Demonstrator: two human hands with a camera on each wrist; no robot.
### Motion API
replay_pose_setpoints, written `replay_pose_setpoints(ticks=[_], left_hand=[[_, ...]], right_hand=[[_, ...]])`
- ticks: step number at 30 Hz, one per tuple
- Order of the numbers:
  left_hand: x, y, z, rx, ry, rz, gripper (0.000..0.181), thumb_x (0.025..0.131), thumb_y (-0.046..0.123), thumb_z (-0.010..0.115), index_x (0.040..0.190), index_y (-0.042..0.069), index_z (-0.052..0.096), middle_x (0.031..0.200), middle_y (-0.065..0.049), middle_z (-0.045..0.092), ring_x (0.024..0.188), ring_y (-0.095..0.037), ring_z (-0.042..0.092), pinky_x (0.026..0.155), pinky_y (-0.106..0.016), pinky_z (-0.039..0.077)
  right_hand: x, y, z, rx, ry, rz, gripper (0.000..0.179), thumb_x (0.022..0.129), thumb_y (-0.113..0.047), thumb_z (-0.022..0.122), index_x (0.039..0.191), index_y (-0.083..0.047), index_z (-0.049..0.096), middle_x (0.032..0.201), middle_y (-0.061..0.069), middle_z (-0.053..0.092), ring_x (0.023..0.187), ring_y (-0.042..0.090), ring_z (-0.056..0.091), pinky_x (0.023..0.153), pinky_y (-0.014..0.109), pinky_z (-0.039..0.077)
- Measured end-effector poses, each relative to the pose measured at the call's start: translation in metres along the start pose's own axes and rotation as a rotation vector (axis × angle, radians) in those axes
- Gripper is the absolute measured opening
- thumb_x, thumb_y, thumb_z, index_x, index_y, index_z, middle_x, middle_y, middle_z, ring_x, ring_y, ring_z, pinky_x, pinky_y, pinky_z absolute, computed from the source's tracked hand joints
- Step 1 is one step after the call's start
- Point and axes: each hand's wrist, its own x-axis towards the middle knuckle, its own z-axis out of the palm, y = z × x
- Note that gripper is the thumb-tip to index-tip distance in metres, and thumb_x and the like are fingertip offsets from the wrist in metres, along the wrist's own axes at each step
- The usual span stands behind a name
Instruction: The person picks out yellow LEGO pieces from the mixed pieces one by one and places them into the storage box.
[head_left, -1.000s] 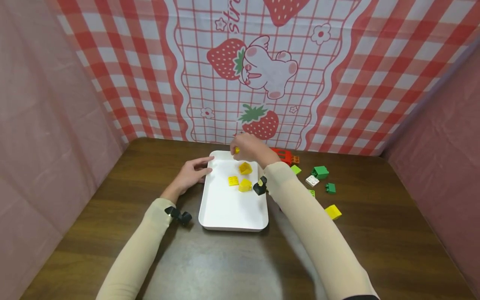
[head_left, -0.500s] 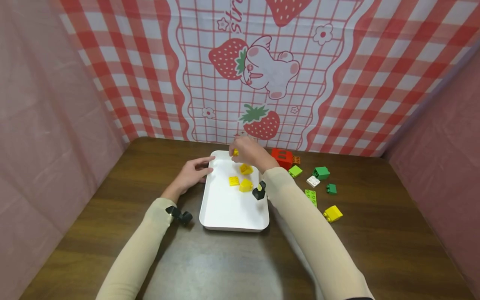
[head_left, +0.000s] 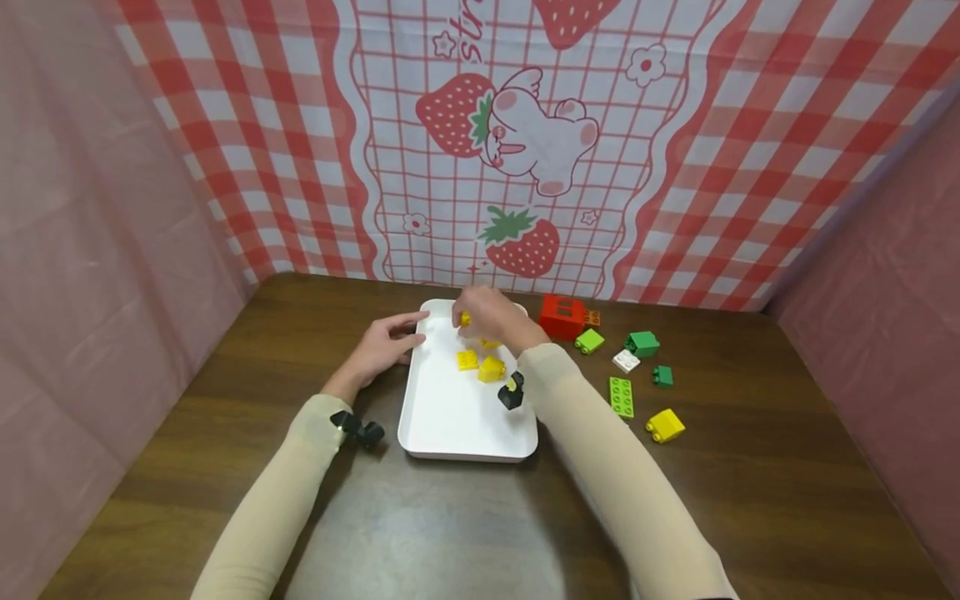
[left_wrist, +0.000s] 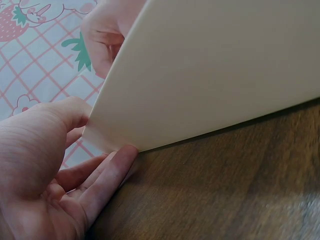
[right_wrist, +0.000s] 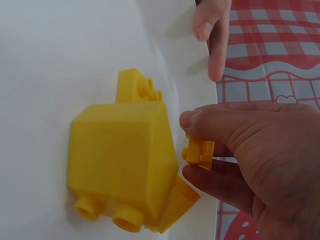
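Observation:
A white tray [head_left: 465,425] lies on the table, and my left hand [head_left: 380,348] holds its far left edge, with fingertips over the rim and others low against the outer wall. Over the tray's far end, my right hand [head_left: 491,317] pinches a small yellow toy brick [right_wrist: 194,152] between thumb and fingers. Inside the tray are a yellow brick with a slanted side [head_left: 491,369], a flat yellow brick [head_left: 467,360] and another yellow brick [head_left: 490,342] mostly hidden beneath the right hand.
Right of the tray lie a red brick with windows [head_left: 562,317], lime bricks [head_left: 621,397], green bricks [head_left: 642,343], a white brick [head_left: 626,361] and a yellow brick [head_left: 666,426]. A checked strawberry cloth [head_left: 525,167] hangs behind the table.
The right hand has come slightly nearer and lower over the tray with the small yellow brick, covering more of the far yellow brick. My left hand stays in place.

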Motion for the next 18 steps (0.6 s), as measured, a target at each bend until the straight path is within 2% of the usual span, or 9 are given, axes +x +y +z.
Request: replay_pose_setpoints(ticks=[8,18], left_hand=[[-0.0003,0.0003,0.0003,-0.005,-0.005,0.004,0.055,0.113,0.019,0.069,0.167,0.017,0.057,0.171,-0.023,0.054,0.135,-0.038,0.066,0.102,-0.042,0.07],[0.0004,-0.0014,-0.0008,-0.003,-0.01,0.009,0.056,0.113,0.019,0.069,0.168,0.017,0.056,0.171,-0.024,0.053,0.138,-0.04,0.065,0.103,-0.045,0.07]], right_hand=[[-0.0021,-0.0023,0.0056,0.015,-0.015,0.009,0.011,0.103,-0.017,0.084,0.112,-0.012,0.087,0.124,0.005,0.083,0.11,0.026,0.068,0.114,0.044,0.063],[-0.0019,-0.0055,0.0067,0.043,-0.056,0.035,0.015,0.103,-0.018,0.084,0.116,-0.012,0.086,0.132,0.006,0.08,0.114,0.026,0.068,0.119,0.043,0.061]])
